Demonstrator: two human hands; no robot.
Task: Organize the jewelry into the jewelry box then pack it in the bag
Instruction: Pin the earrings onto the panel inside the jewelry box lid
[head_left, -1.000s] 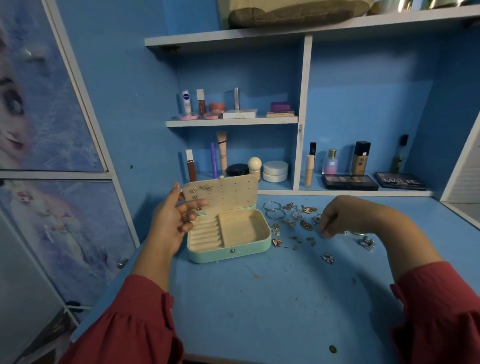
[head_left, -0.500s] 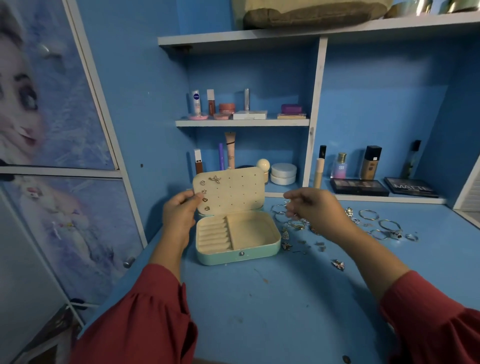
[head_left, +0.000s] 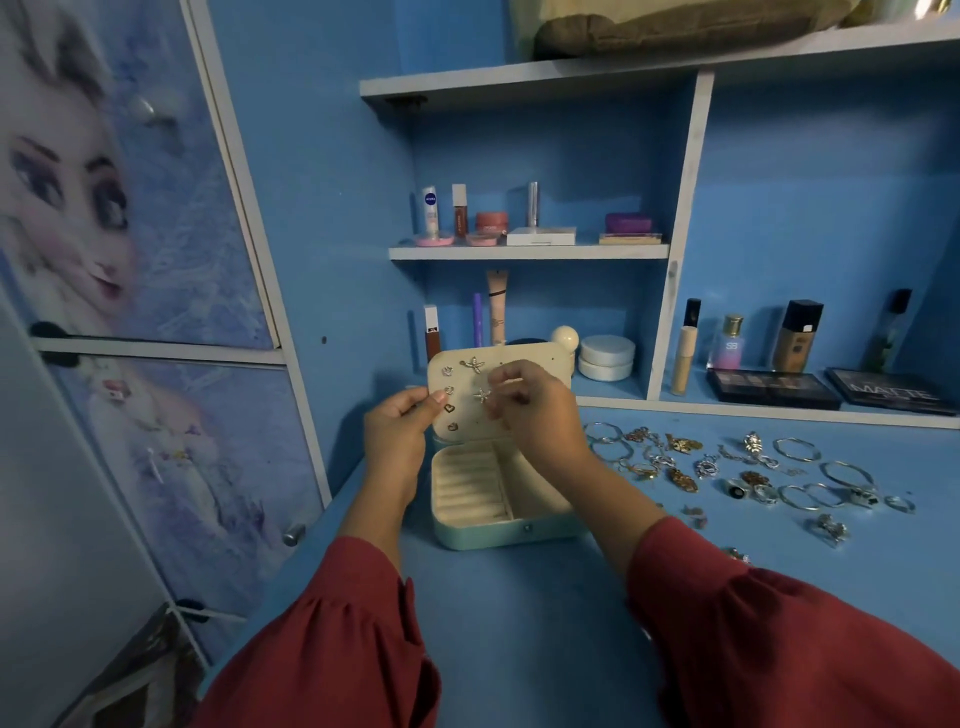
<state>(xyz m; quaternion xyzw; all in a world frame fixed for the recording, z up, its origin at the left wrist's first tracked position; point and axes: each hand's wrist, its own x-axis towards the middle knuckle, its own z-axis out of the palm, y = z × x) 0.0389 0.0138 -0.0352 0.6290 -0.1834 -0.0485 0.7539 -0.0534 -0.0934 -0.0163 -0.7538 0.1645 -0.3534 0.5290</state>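
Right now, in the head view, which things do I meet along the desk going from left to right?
Left hand → open jewelry box → hoop earrings → dark-stone ring → thin bangles → small ring at the far right.

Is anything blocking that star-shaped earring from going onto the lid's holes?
Nothing visible does. The right hand pinches the silver star earring right at the cream perforated lid, which the left hand steadies.

A bedroom vanity nook in a home, blue desk (head_left: 519, 623) and walls, white shelves (head_left: 530, 253) lined with cosmetics (head_left: 797, 335), eyeshadow palettes (head_left: 769, 387), cartoon-princess wardrobe door (head_left: 104, 208), jewelry (head_left: 748, 467) spread on the desk
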